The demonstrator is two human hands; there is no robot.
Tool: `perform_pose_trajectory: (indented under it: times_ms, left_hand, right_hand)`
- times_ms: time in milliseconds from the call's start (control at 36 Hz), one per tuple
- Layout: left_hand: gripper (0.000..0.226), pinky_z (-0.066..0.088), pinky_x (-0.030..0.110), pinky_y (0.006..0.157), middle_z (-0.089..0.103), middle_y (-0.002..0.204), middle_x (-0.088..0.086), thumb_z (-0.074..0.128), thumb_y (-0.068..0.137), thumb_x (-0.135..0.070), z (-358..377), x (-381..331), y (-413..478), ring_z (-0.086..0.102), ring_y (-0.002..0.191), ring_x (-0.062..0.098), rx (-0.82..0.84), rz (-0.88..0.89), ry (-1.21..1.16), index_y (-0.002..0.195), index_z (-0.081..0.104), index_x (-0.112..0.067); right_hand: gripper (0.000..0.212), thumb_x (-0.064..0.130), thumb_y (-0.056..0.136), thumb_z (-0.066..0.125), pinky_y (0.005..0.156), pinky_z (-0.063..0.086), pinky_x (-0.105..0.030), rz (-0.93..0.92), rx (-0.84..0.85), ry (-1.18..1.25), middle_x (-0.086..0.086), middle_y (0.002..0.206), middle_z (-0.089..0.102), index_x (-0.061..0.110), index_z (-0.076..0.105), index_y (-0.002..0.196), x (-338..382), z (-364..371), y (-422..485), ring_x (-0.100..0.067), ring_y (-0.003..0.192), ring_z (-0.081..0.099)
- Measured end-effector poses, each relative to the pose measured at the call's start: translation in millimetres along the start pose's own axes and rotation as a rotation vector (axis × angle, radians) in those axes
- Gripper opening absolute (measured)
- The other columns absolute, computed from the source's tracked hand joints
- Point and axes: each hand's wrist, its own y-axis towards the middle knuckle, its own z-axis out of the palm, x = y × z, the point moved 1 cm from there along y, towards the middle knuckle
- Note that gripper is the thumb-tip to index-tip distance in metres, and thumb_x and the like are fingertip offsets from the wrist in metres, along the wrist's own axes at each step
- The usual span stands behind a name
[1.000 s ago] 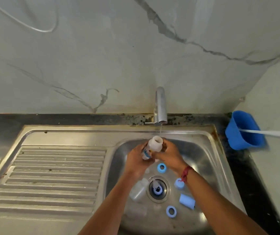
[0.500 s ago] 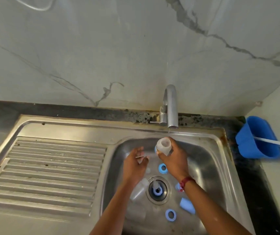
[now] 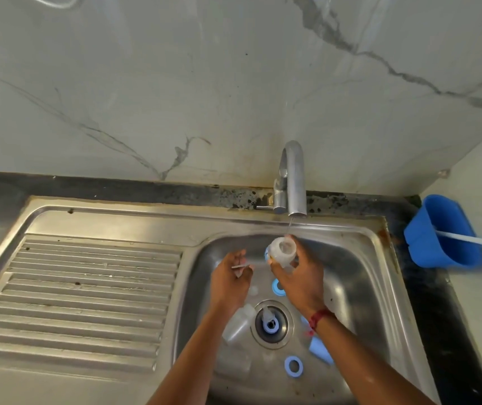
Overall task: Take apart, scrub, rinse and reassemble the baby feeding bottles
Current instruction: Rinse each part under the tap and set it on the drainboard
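Observation:
My right hand (image 3: pixel 301 276) grips a translucent baby bottle (image 3: pixel 283 252), mouth up, under the thin stream from the faucet (image 3: pixel 292 176). My left hand (image 3: pixel 229 279) is just left of it, apart from the bottle, and pinches a thin pale stick (image 3: pixel 240 267). A second clear bottle (image 3: pixel 238 323) lies on the sink floor by the drain (image 3: pixel 272 336). A teat in a blue ring (image 3: pixel 269 321) sits in the drain. Two loose blue rings (image 3: pixel 277 286) (image 3: pixel 293 366) and a blue cap (image 3: pixel 320 349) lie in the basin.
The steel sink (image 3: pixel 359 287) has a ribbed drainboard (image 3: pixel 88 287) on its left. A blue tub (image 3: pixel 438 232) with a white handle (image 3: pixel 473 241) in it stands on the dark counter at the right. The marble wall rises behind the faucet.
My left hand has let go of the bottle and drawn away to the left with the thin stick. My right hand alone now keeps the bottle under the stream.

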Motion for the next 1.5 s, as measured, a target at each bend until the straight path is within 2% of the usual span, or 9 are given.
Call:
perform_pose_trajectory:
  times_ms: [222, 472, 750, 861, 972, 1111, 1306, 1389, 1500]
  left_hand:
    - [0.036, 0.04, -0.003, 0.068, 0.07, 0.108, -0.001, 0.065, 0.089, -0.004, 0, 7, -4, 0.064, 0.09, 0.008, -0.009, -0.022, -0.031, 0.124, 0.064, -0.015]
    - [0.034, 0.04, -0.003, 0.067, 0.069, 0.104, -0.004, 0.066, 0.089, -0.006, -1, 8, -2, 0.063, 0.085, 0.003, -0.029, -0.01, -0.047, 0.122, 0.065, -0.018]
    - [0.033, 0.042, -0.001, 0.068, 0.069, 0.102, -0.005, 0.067, 0.09, -0.009, 3, 4, -2, 0.064, 0.086, 0.004, -0.023, 0.017, -0.083, 0.122, 0.064, -0.017]
    - [0.031, 0.044, 0.0, 0.068, 0.07, 0.1, -0.006, 0.068, 0.089, -0.01, 3, -1, 0, 0.065, 0.085, -0.001, -0.033, 0.033, -0.11, 0.119, 0.066, -0.02]
    - [0.028, 0.044, 0.001, 0.066, 0.068, 0.095, -0.007, 0.068, 0.09, -0.01, 2, -5, 0, 0.062, 0.081, -0.006, -0.041, 0.039, -0.134, 0.116, 0.066, -0.02]
    - [0.026, 0.044, 0.001, 0.066, 0.067, 0.093, -0.011, 0.067, 0.09, -0.011, 4, -5, 1, 0.061, 0.081, -0.007, -0.012, 0.055, -0.121, 0.114, 0.065, -0.023]
    - [0.025, 0.047, 0.008, 0.073, 0.068, 0.098, -0.011, 0.067, 0.091, -0.011, 7, -2, -1, 0.064, 0.089, 0.0, 0.044, 0.051, -0.116, 0.113, 0.066, -0.023]
    - [0.025, 0.045, 0.003, 0.069, 0.067, 0.096, -0.01, 0.066, 0.091, -0.008, 8, -2, 0, 0.064, 0.088, 0.003, 0.032, 0.044, -0.122, 0.112, 0.066, -0.021]
    - [0.023, 0.045, 0.003, 0.068, 0.064, 0.091, -0.012, 0.067, 0.091, -0.009, 8, -1, -1, 0.061, 0.083, -0.002, 0.027, 0.036, -0.135, 0.111, 0.066, -0.019]
  right_hand:
    - [0.051, 0.027, 0.074, 0.083, 0.084, 0.058, -0.039, 0.034, 0.045, 0.007, 0.021, 0.104, 0.067, 0.051, 0.058, 0.111, 2, 2, 0, -0.004, 0.097, 0.065]
    - [0.051, 0.019, 0.076, 0.081, 0.089, 0.051, -0.025, 0.011, -0.013, -0.028, 0.01, 0.115, 0.063, 0.032, 0.059, 0.12, -5, -2, 3, -0.006, 0.104, 0.061]
    - [0.069, 0.009, 0.077, 0.077, 0.092, 0.042, -0.021, 0.155, 0.191, -0.011, 0.004, 0.129, 0.05, 0.024, 0.047, 0.138, -7, -5, 13, -0.013, 0.114, 0.052]
    - [0.056, 0.016, 0.074, 0.084, 0.066, 0.047, -0.011, 0.171, 0.126, 0.06, 0.009, 0.107, 0.055, 0.024, 0.048, 0.116, 1, -17, 17, -0.003, 0.092, 0.057]
    - [0.035, 0.022, 0.074, 0.085, 0.061, 0.045, -0.011, 0.18, 0.07, 0.075, 0.012, 0.09, 0.063, 0.025, 0.056, 0.094, 3, -27, 23, -0.002, 0.08, 0.06]
    - [0.014, 0.027, 0.088, 0.072, 0.05, 0.051, -0.029, 0.351, 0.176, 0.271, -0.009, 0.09, 0.071, 0.02, 0.064, 0.098, 4, -38, 21, -0.02, 0.069, 0.067]
    - [0.038, 0.042, 0.094, 0.059, 0.034, 0.034, -0.021, 0.562, 0.336, 0.474, -0.013, 0.075, 0.065, 0.006, 0.064, 0.106, 2, -51, 17, -0.018, 0.044, 0.051]
    - [0.033, 0.037, 0.092, 0.065, 0.039, 0.043, -0.023, 0.545, 0.322, 0.415, -0.015, 0.085, 0.068, 0.008, 0.062, 0.106, 5, -57, 19, -0.019, 0.052, 0.059]
    - [0.03, 0.004, 0.085, 0.071, 0.064, 0.056, -0.028, 0.451, 0.313, 0.476, -0.012, 0.109, 0.066, 0.016, 0.061, 0.11, 2, -63, 21, -0.022, 0.091, 0.067]
